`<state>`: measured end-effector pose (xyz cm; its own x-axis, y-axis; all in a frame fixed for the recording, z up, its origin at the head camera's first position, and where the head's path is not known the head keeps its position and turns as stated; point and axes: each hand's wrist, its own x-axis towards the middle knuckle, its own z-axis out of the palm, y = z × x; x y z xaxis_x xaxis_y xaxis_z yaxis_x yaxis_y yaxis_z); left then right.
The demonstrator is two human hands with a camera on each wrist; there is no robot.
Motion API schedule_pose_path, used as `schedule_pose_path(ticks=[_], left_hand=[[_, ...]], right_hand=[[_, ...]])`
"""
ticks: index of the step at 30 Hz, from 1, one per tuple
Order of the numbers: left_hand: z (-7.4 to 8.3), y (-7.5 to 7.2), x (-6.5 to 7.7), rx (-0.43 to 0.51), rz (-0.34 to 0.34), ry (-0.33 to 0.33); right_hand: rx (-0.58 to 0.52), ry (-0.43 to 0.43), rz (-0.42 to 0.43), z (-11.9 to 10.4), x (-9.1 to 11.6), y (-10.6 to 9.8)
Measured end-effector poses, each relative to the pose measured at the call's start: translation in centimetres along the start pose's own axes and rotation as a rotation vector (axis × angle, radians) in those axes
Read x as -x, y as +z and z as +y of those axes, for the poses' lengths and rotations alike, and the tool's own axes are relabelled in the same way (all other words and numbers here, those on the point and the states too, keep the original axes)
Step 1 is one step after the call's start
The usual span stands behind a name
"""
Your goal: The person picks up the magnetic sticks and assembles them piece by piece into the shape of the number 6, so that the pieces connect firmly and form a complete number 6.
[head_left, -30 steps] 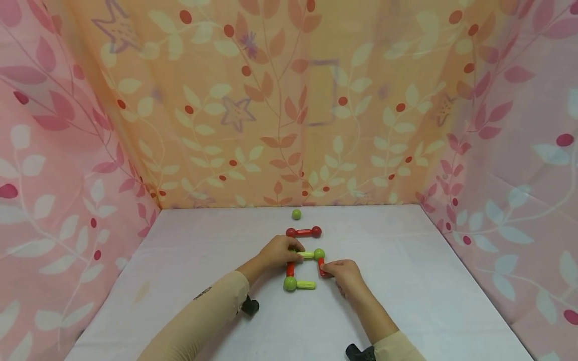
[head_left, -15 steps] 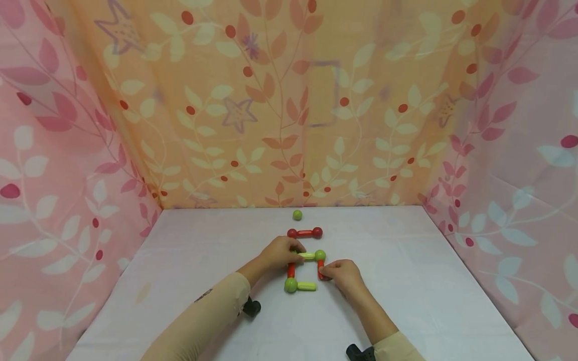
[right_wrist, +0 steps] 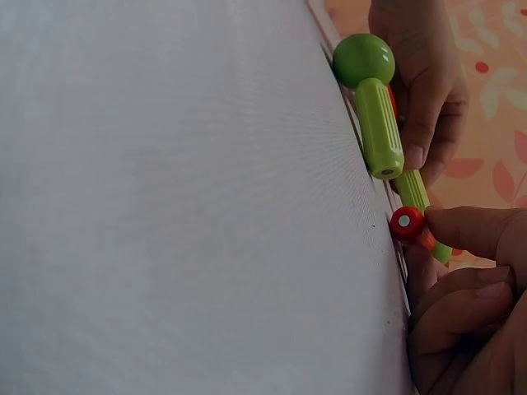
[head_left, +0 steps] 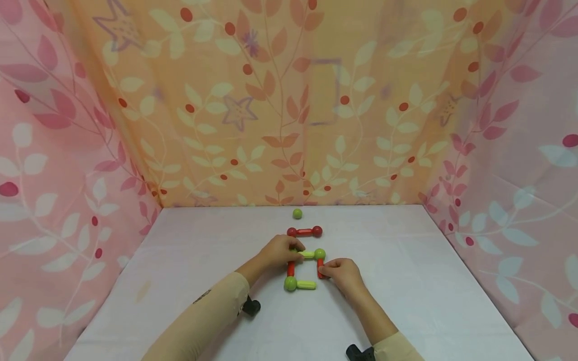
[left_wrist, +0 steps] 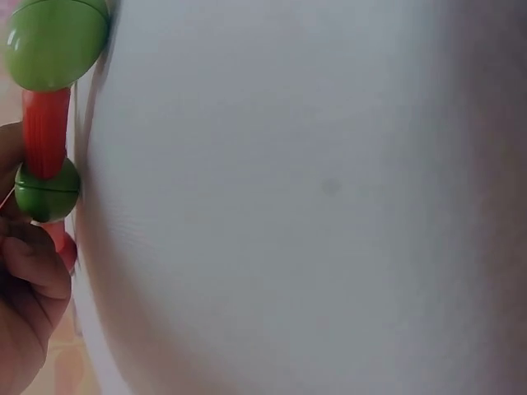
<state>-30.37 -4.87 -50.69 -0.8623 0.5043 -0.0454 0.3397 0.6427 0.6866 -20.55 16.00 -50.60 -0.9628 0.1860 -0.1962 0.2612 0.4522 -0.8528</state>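
Observation:
Magnetic rods and balls form a three-sided frame on the white table. My left hand (head_left: 281,250) holds its far-left corner, thumb and fingers around a green ball (left_wrist: 48,191) at the end of a light-green rod (head_left: 308,255). A red rod (head_left: 291,269) runs from that corner to a near green ball (head_left: 290,284), with another light-green rod (head_left: 306,285) pointing right from it. At the far-right green ball (head_left: 319,254), my right hand (head_left: 345,276) pinches a second red rod (head_left: 320,268). Its near end shows a pale dot in the right wrist view.
Just beyond the left hand lies a red rod (head_left: 304,232) with a red ball (head_left: 317,231) on each end. Farther back sits a loose green ball (head_left: 297,213). Patterned cloth (head_left: 289,100) hangs at the back and both sides of the table (head_left: 203,225).
The red rod in the right hand has swung from a slant to nearly straight toward me below its green ball. The left hand keeps its hold on the corner.

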Motion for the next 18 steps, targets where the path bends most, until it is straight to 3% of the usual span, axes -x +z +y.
schedule_pose_path(ticks=[6,11,18], left_hand=[[1.4,-1.0,0.7,-0.008,0.038,0.01],[2.8,-1.5,2.3,0.015,0.085,-0.053],[3.3,-0.3,4.8,0.045,0.018,-0.094]], right_hand=[[0.008,-0.023,-0.007,-0.1,0.0,-0.2],[0.04,-0.039,-0.008,-0.1,0.1,-0.1],[0.045,-0.058,-0.004,0.3,0.0,-0.1]])
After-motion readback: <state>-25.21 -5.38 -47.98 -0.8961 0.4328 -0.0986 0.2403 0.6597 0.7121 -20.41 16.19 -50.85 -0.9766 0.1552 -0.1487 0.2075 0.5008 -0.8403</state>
